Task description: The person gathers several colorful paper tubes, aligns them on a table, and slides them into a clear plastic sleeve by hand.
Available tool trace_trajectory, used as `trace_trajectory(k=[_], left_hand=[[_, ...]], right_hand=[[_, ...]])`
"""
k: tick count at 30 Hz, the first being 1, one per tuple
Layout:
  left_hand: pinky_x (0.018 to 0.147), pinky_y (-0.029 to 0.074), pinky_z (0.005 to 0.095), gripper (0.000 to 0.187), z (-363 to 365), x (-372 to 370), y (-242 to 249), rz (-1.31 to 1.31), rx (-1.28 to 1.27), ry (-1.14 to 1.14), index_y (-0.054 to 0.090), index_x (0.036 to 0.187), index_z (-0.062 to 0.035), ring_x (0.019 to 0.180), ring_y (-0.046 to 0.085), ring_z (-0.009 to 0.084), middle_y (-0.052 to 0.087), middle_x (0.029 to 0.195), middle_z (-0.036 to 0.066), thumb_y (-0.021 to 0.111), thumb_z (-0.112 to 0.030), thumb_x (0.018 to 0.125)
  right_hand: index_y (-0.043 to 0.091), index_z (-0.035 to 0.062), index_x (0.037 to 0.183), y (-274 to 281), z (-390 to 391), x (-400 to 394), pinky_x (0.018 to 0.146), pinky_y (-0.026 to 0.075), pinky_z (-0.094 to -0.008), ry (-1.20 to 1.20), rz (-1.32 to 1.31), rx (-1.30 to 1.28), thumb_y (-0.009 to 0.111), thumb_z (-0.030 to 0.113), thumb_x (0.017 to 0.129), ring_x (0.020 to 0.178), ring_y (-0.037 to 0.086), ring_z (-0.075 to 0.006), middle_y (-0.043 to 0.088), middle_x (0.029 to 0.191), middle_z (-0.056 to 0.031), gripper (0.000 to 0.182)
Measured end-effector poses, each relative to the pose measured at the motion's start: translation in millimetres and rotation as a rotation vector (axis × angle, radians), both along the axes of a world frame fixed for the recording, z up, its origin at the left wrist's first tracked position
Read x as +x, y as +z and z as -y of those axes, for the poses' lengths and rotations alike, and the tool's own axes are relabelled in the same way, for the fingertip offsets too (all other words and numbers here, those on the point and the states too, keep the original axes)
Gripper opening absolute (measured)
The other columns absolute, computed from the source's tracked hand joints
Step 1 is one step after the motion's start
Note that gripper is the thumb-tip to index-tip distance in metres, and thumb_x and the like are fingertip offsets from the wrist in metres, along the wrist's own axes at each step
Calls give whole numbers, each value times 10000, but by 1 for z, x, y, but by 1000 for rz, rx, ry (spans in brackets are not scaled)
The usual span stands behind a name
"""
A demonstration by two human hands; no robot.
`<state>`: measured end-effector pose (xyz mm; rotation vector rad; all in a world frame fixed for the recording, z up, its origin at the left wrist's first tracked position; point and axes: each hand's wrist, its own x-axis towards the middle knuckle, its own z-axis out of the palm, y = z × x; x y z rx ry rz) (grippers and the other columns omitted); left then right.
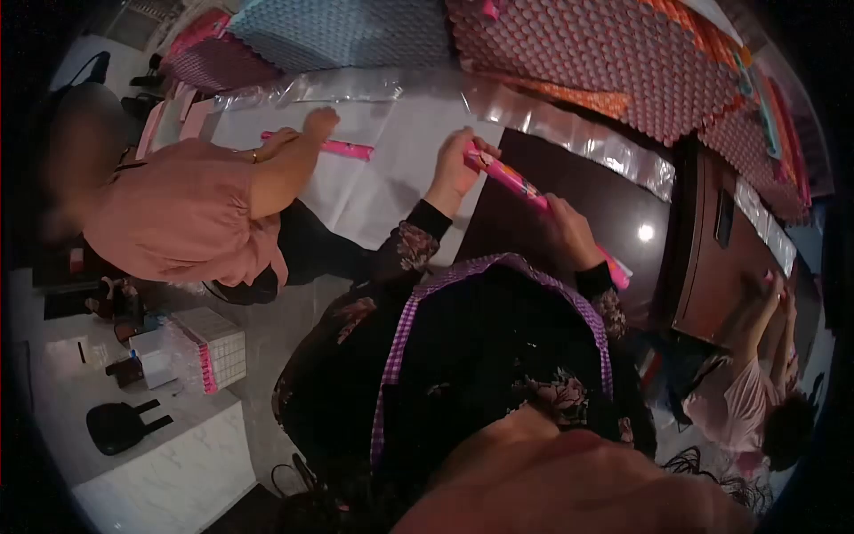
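Observation:
A long, thin pink roll (514, 182) with a colourful print slants over the dark brown tabletop. My left hand (456, 169) is closed around its far left end, fingers curled at the tip. Farther down, my right hand (574, 233) wraps the roll toward its lower right end, which comes out beneath the wrist with a whitish edge. What the roll is made of, and whether anything is inside it, I cannot make out.
At left, a co-worker in a pink top (182, 209) handles another pink roll (347, 149) on a white surface (391, 142). Stacked rolls (587, 53) line the back, behind clear plastic sleeves (578, 142). A phone (725, 218) and another person (734, 400) are at right.

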<state>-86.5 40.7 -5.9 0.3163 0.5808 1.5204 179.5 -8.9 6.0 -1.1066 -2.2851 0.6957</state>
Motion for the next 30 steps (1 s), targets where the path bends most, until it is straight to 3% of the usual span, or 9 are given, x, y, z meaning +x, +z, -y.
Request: trace_trajectory(k=[4, 6, 7, 8, 11, 17, 21, 25, 30], left_hand=[[876, 506, 505, 178, 15, -23, -51, -151, -40, -20, 566, 960, 4, 885, 633, 301, 623, 877, 124, 535, -171, 977], [889, 503, 439, 242, 22, -27, -70, -603, -101, -95, 586, 1039, 28, 918, 631, 271, 646, 949, 129, 539, -204, 983], [794, 508, 302, 262, 29, -24, -76, -590, -113, -155, 608, 1075, 23, 870, 630, 151, 660, 972, 97, 604, -206, 949], [794, 508, 302, 262, 36, -21, -77, -585, -118, -162, 608, 1075, 23, 870, 630, 151, 660, 972, 97, 604, -206, 949], [807, 491, 307, 241, 57, -18, -91, -1226, -18, -284, 616, 1099, 1, 939, 614, 173, 649, 1018, 82, 607, -156, 916], [804, 520, 377, 163, 27, -23, -130, -1512, 169, 23, 665, 944, 5, 938, 641, 296, 661, 978, 148, 667, -135, 861], [785, 519, 373, 181, -39, -58, -68, -1496, 136, 252, 670, 956, -1, 880, 654, 307, 675, 967, 156, 681, -142, 843], [769, 498, 391, 174, -130, -102, 49, -1670, 413, 568, 670, 938, -4, 872, 649, 306, 671, 939, 151, 665, -157, 855], [780, 483, 447, 310, -256, -161, 144, -2099, 658, 917, 685, 984, -6, 880, 625, 329, 661, 955, 154, 596, -301, 950]], right_hand=[[498, 51, 1229, -45, -10, 16, 748, 515, -441, 38, 187, 73, 614, 176, 900, 928, 612, -366, 613, 1005, -163, 371], [507, 54, 1241, -68, -12, 22, 770, 514, -442, 17, 276, 38, 608, 177, 905, 932, 618, -361, 619, 1011, -153, 372], [513, 53, 1244, -85, -13, 26, 806, 504, -449, 10, 283, 44, 607, 179, 906, 961, 609, -363, 616, 1024, -154, 373], [519, 53, 1246, -94, -13, 30, 842, 494, -456, 5, 292, 50, 606, 182, 906, 989, 601, -364, 613, 1038, -155, 374], [529, 57, 1254, -117, -15, 42, 891, 467, -462, 20, 354, -19, 609, 178, 895, 1049, 574, -360, 595, 1076, -155, 388], [545, 73, 1244, -146, -24, 47, 861, 455, -436, -25, 404, 138, 621, 172, 860, 1046, 542, -333, 564, 1109, -132, 404], [562, 80, 1223, -149, -24, 44, 862, 436, -436, -145, 386, 216, 604, 157, 859, 1038, 534, -325, 567, 1123, -118, 374], [585, 90, 1196, -157, -23, 40, 867, 428, -432, -216, 376, 262, 595, 149, 865, 1038, 537, -310, 573, 1129, -107, 336], [574, 106, 1199, -162, -24, 41, 855, 432, -427, -240, 375, 259, 641, 204, 818, 1031, 540, -306, 575, 1119, -97, 398]])
